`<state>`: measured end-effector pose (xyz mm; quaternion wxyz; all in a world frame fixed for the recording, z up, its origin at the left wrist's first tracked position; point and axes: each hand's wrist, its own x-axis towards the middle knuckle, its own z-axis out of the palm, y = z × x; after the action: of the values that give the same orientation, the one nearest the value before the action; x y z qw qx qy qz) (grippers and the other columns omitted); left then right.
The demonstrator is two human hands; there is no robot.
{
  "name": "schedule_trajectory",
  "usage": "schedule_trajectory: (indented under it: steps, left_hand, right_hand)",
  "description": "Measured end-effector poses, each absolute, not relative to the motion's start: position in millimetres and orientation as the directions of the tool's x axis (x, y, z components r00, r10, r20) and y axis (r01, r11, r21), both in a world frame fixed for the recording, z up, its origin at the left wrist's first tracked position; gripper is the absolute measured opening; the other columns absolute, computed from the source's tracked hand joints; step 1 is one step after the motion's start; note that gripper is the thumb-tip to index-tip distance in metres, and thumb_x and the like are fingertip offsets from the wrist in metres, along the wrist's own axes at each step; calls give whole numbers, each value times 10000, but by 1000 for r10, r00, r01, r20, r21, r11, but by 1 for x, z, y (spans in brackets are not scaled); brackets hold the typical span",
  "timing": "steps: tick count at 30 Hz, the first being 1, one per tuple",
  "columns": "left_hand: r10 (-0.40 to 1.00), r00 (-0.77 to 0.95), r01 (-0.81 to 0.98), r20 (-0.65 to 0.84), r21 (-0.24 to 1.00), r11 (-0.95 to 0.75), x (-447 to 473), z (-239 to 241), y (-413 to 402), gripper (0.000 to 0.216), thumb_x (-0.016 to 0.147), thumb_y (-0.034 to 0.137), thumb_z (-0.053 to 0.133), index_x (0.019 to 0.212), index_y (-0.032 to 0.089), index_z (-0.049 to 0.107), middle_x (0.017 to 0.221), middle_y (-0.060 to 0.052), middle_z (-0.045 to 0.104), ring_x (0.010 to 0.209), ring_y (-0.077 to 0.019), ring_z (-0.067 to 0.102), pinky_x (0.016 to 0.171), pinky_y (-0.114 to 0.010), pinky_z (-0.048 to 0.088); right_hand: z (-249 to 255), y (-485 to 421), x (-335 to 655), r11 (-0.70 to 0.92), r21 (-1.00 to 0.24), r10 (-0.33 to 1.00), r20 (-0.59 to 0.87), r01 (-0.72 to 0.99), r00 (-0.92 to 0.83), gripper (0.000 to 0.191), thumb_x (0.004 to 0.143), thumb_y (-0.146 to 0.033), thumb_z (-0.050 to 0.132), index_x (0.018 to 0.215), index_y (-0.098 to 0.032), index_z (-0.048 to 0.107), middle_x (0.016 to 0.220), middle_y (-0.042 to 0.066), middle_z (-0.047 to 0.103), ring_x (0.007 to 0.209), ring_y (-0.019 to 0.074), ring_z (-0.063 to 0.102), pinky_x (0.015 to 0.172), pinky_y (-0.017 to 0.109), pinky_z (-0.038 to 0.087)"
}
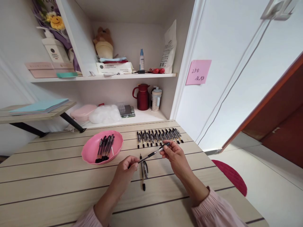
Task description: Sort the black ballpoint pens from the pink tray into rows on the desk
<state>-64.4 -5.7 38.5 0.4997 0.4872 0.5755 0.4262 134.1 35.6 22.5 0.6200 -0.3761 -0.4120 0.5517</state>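
Note:
Between my two hands a black gel pen [149,155] slants above the table. My left hand [126,168] pinches the lower-left end of its barrel. Thumb and fingers of my right hand [174,154] close on the clear and black pen cap [163,147] at the pen's other end; whether the cap still touches the tip I cannot tell. Below lies an uncapped pen [142,176], its cap [145,169] beside it. Farther back, several uncapped pens with their caps form a neat row [158,137]. A pink bowl [86,153] at the left contains several capped pens [105,147].
Behind the wooden table [71,192], a shelf [132,76] bears wipes, a spray bottle and a white bag. Under it stand a red jug [143,97] and a cup [156,99]. At the left is a small raised stand [56,110] with papers. A red stool [232,176] sits right of the table.

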Motion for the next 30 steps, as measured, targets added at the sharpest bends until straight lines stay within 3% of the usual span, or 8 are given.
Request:
schedule_trajectory:
  steps: [10,22,26,30]
  left_hand:
    - [990,9,127,-140,982,137,-62,36,-7,204,636,280,559,790,154,601,558,52,486,406,-44,292,416,-179,240]
    - [996,4,192,-93,977,90,-61,35,-6,127,658,231,502,739,159,570,502,77,426,396,-49,276,419,-174,234]
    - [994,98,351,-47,936,10,-61,36,-9,157,696,212,448,768,167,580,550,47,508,456,-84,412,471,-193,315]
    - [966,240,631,99,740,-233,-66,42,-13,188,710,198,456,753,199,640,714,-11,637,722,-161,550,652,-242,384]
  right_hand:
    - [20,28,119,-24,-947,987,29,-319,-160,309,617,-342,700,812,-157,547,514,-25,585,477,95,544,452,197,414]
    - [11,25,112,-67,-930,980,6,-361,-198,286,607,-343,704,773,-158,563,542,-17,602,490,93,554,470,202,432]
    - [16,24,113,-69,-943,979,-1,-327,-205,289,615,-352,698,779,-156,564,553,-19,593,493,94,553,463,201,426]
    - [20,23,116,-41,-963,980,13,-267,-196,343,629,-380,685,855,-153,562,573,-15,590,483,95,539,446,207,414]
